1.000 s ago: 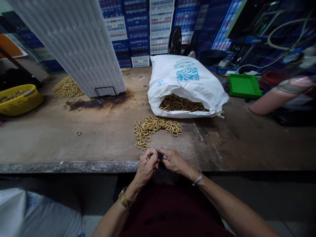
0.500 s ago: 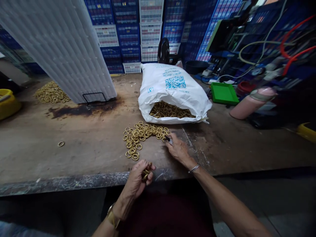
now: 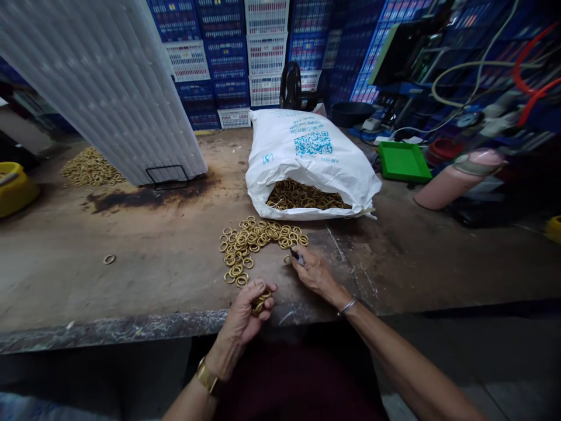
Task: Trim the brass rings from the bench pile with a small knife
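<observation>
My left hand (image 3: 245, 310) is closed around several brass-coloured rings (image 3: 262, 301), just above the table's front edge. My right hand (image 3: 314, 270) grips a small grey tool with a dark tip (image 3: 297, 256); its exact kind is hard to make out. At the tool's tip a single ring (image 3: 287, 259) lies on the table. Beyond both hands spreads a loose pile of brass-coloured rings (image 3: 245, 240). Behind that pile lies a white sack (image 3: 280, 140) on its side, its mouth facing me and full of darker-looking rings (image 3: 307, 196).
A lone ring (image 3: 109, 259) lies on the worn table (image 3: 166, 275) at left. Farther back are another ring heap (image 3: 92, 166), a tall whitish ribbed stack (image 3: 131, 88) and a yellow container (image 3: 17, 187). A green tray (image 3: 404, 162) and pink bottle (image 3: 458, 181) stand at right.
My right hand has drawn slightly back towards me, and a ring now lies apart from the pile at the tool's tip. My left hand still holds its rings.
</observation>
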Available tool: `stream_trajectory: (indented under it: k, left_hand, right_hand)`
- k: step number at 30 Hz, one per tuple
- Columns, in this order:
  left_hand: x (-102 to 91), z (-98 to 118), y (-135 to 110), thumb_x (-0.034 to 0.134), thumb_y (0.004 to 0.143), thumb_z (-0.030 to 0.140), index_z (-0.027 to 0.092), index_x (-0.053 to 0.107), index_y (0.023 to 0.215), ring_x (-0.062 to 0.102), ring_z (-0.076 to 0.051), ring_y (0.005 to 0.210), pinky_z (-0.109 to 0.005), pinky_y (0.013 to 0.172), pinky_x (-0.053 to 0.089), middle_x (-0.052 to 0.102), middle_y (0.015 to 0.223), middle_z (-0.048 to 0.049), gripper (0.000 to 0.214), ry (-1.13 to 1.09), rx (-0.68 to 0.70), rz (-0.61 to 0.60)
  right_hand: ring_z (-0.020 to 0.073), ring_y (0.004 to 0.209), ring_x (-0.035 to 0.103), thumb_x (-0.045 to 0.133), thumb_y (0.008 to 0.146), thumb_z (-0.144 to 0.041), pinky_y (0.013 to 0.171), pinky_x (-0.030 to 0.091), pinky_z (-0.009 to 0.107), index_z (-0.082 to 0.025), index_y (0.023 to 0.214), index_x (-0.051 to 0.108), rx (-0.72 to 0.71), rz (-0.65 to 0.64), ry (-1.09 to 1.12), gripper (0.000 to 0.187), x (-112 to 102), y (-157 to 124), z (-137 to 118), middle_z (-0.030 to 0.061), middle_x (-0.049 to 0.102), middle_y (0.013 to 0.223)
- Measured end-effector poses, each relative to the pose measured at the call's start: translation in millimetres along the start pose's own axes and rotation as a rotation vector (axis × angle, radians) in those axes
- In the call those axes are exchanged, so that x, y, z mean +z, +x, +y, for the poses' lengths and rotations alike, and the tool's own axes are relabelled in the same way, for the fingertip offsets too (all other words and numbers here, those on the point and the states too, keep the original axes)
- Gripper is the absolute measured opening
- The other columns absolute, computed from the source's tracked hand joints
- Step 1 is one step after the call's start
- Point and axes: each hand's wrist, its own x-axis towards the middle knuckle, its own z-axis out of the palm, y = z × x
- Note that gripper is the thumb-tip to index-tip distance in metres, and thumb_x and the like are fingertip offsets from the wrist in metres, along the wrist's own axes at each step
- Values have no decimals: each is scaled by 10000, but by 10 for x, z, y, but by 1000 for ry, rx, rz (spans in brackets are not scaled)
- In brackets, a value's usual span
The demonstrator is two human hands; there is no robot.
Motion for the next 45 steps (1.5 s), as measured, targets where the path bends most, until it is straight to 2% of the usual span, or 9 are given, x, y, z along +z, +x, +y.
stream_trajectory:
  k: [5, 8, 13, 18, 27, 35, 37, 41, 45]
  left_hand:
    - [83, -9, 40, 669, 669, 423, 169, 488, 813, 440, -42, 431, -134, 346, 262, 530, 641, 39, 344, 252, 200, 162]
    - [73, -5, 54, 636, 683, 471, 177, 506, 954, 443, -44, 413, -134, 338, 263, 526, 635, 48, 420, 333, 206, 168]
    - [48, 8, 49, 645, 659, 483, 160, 504, 821, 417, -29, 394, -130, 340, 247, 517, 616, 50, 388, 376, 165, 162]
    - [78, -12, 40, 626, 672, 481, 157, 512, 800, 415, -34, 391, -141, 346, 267, 527, 604, 44, 366, 475, 183, 181]
    - [47, -41, 28, 613, 692, 486, 162, 500, 787, 424, -37, 408, -150, 366, 279, 537, 634, 34, 356, 441, 191, 111]
    - [61, -68, 5, 630, 685, 476, 165, 490, 781, 414, -37, 419, -152, 374, 281, 524, 632, 41, 354, 392, 245, 156]
    - [44, -68, 4, 629, 690, 469, 168, 490, 791, 416, -38, 423, -151, 373, 282, 522, 636, 42, 347, 381, 243, 154]
    - [23, -73, 13, 626, 686, 484, 168, 491, 780, 409, -38, 424, -153, 377, 287, 517, 631, 42, 356, 404, 271, 139]
    - [30, -81, 14, 626, 668, 507, 173, 485, 780, 401, -43, 416, -158, 375, 294, 516, 614, 44, 380, 442, 293, 167]
  right_hand:
    - [117, 554, 475, 447, 830, -252, 554, 337, 219, -177, 917, 561, -120, -108, 229, 161, 55, -120, -260, 5, 563, 664]
    - [106, 544, 459, 450, 818, -232, 547, 336, 212, -170, 913, 556, -154, -162, 317, 155, 73, -158, -397, -5, 546, 654]
    - [86, 532, 408, 460, 785, -249, 524, 335, 189, -176, 766, 519, 6, -217, 519, 95, 84, -133, -481, -45, 463, 596]
    - [87, 536, 408, 473, 765, -308, 524, 347, 198, -171, 726, 515, 184, -279, 608, 148, 92, -85, -486, -48, 454, 598]
    - [87, 531, 413, 473, 764, -294, 519, 348, 199, -176, 701, 504, 152, -246, 651, 138, 112, -85, -516, -50, 458, 576]
    - [105, 551, 470, 440, 795, -308, 546, 372, 211, -162, 792, 537, 233, -207, 637, 175, 118, -116, -479, -20, 534, 615]
    - [105, 546, 461, 427, 800, -285, 542, 358, 208, -165, 778, 537, 180, -218, 578, 164, 109, -141, -452, -19, 527, 608]
    - [102, 536, 444, 440, 743, -155, 534, 306, 203, -178, 714, 547, -101, -332, 361, 113, 74, -206, -452, -16, 532, 600]
    - [102, 529, 442, 456, 716, -109, 526, 278, 201, -184, 716, 551, -183, -355, 244, 121, 63, -232, -491, -8, 554, 609]
